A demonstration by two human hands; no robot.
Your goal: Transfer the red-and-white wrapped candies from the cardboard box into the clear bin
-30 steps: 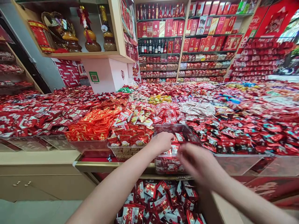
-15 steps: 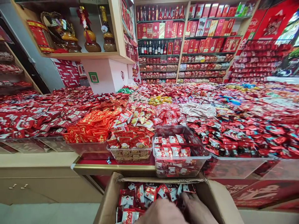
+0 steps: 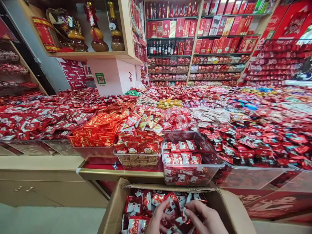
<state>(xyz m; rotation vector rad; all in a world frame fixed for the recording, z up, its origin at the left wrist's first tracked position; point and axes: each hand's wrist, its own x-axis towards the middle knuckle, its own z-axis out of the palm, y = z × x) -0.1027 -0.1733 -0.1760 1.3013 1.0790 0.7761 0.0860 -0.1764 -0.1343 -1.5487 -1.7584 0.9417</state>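
Note:
An open cardboard box (image 3: 114, 211) at the bottom of the view holds several red and white candy packets (image 3: 146, 203). Both my hands are inside it. My left hand (image 3: 157, 219) curls its fingers around some of the packets. My right hand (image 3: 207, 219) pinches packets beside it, fingers bent. Just beyond the box, on the counter's front edge, stands a clear plastic bin (image 3: 192, 169) partly filled with neat rows of the same packets.
Clear bins of red, orange and gold wrapped sweets (image 3: 97, 130) cover the wide counter (image 3: 41, 162). A second clear bin (image 3: 137, 159) stands left of the partly filled one. Shelves of red boxes and bottles (image 3: 190, 35) line the back wall.
A second ago both hands were up at the clear bin. They dropped into the cardboard box and now grip packets there.

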